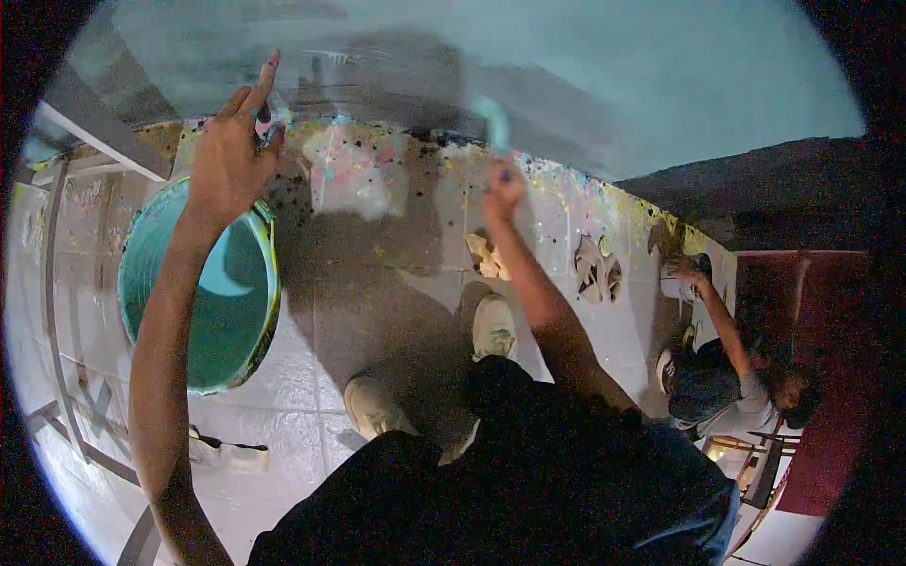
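Observation:
My right hand (505, 191) is closed around a paintbrush (493, 123) whose turquoise head lies against the lower part of the wall (585, 57). Motion smears the brush, so its exact shape is unclear. Fresh turquoise covers much of the wall, with darker streaks low down. My left hand (236, 160) is raised before the wall at the left, one finger stretched out and the thumb apart, holding nothing. Below it stands a large round bucket (226, 330) with turquoise paint inside; my left forearm crosses in front of it.
Paint-spattered tiles (363, 174) run along the wall's foot. Crumpled scraps (487, 256) and torn pieces (596, 269) lie on the floor. A metal frame (61, 311) stands left. At the right another person (727, 387) crouches, one hand on a pale container (679, 280).

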Demonstrator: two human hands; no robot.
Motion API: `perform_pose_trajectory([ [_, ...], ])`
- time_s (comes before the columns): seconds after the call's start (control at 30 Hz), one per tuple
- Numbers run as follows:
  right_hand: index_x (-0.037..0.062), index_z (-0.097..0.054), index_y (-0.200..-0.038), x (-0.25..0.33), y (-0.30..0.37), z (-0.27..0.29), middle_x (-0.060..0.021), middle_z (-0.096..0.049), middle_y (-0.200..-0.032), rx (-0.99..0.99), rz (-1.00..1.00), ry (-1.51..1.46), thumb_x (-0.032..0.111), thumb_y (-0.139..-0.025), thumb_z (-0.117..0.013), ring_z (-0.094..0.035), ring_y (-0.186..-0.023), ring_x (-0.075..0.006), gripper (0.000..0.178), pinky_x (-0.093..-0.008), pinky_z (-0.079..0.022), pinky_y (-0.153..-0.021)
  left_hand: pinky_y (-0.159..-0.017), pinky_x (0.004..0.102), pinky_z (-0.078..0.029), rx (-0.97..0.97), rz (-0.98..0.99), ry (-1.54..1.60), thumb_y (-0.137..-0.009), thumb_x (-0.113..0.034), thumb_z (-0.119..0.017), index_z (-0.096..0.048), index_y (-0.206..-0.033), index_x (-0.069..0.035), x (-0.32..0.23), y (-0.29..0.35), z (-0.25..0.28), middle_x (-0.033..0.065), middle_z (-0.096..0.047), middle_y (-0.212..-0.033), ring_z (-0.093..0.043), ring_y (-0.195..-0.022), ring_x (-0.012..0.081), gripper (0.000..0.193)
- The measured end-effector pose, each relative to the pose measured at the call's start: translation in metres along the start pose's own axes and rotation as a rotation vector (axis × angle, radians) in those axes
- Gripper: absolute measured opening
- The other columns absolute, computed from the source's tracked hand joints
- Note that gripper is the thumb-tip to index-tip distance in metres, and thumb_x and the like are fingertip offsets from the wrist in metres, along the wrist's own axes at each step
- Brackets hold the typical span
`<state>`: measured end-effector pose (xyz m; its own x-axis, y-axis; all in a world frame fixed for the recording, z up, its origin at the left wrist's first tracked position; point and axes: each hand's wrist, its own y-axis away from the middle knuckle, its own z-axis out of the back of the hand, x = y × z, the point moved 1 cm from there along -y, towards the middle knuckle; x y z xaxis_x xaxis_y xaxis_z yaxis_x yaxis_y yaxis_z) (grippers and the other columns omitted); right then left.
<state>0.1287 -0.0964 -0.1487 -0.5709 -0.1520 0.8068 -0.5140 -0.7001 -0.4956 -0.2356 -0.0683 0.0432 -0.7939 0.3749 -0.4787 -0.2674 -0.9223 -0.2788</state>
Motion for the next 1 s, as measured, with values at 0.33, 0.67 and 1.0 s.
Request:
perform_pose_trajectory([
  [0.33, -0.0042, -0.060, -0.072, -0.094, -0.036, 0.117, -0.0147, -0.054, -0.053, -0.483, -0.073, 0.402, 0.033, -0.080, -0.050, -0.049, -0.045, -0.0254, 0.040, -0.0408, -0.036, -0.043, -0.066, 0.0414, -0.048, -0.003, 0.003, -0.109, -0.073, -0.010, -0.056, -0.019, -0.133, -0.027, -0.021, -0.013, -0.006, 0.0182, -0.052, -0.102, -0.057, -0.074, 0.0336, 0.073],
  [0.67, -0.0020, -0.057, -0.094, 0.072, 0.063, -0.102, -0.0153, -0.058, -0.078, 0.405, -0.144, -0.128, 0.015, -0.079, -0.052, -0.053, -0.067, -0.0276, 0.023, -0.0370, -0.041, -0.064, -0.061, 0.0378, -0.045, -0.004, 0.012, -0.070, -0.075, -0.008, -0.055, -0.022, -0.133, -0.022, -0.029, -0.009, 0.006, 0.0141, -0.052, -0.090, -0.053, -0.064, 0.0263, 0.068],
  [1.0, -0.0055, -0.057, -0.080, -0.013, 0.016, -0.012, -0.0089, -0.049, -0.055, 0.121, -0.321, -0.188, 0.026, -0.082, -0.051, -0.041, -0.052, -0.0170, 0.032, -0.0384, -0.036, -0.051, -0.062, 0.0377, -0.045, 0.036, -0.043, -0.207, -0.074, -0.006, -0.054, -0.018, -0.134, -0.024, -0.034, -0.026, -0.021, 0.0141, -0.052, -0.088, -0.054, -0.062, 0.0241, 0.072],
])
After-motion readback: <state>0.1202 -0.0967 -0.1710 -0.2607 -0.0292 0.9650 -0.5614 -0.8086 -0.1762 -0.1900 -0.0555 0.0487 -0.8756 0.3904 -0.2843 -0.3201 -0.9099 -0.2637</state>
